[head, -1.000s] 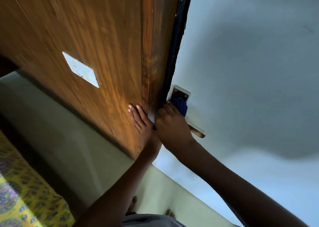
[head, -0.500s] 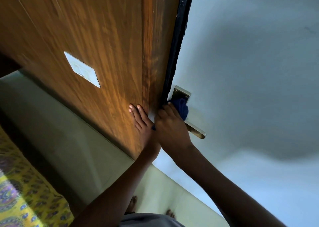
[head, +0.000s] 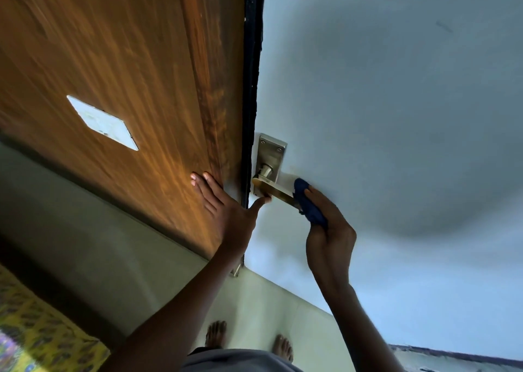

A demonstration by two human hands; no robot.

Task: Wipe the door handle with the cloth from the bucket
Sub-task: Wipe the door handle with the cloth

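- Against the pale blue door, a brushed-metal handle juts from a rectangular backplate with visible screws near its top corners; the lever is flat and brass-toned.
- The right hand is curled around a dark blue cloth, a soft bunched wad wrapped over the lever's outer end, fingers closed on it.
- The left hand lies spread flat on the wood-grain panel, fingers splayed wide and holding nothing; its thumb reaches across the black door edge toward the lever's inner end, though contact cannot be told.
- A white rectangular plate sits flush in the glossy, streaked wood, well apart from both hands.
- Bare metal shows between the cloth and the lever's round spindle.
- Below, two bare feet stand on pale floor tile; yellow patterned fabric fills the lower left corner.
- Open door surface lies to the right of the handle.
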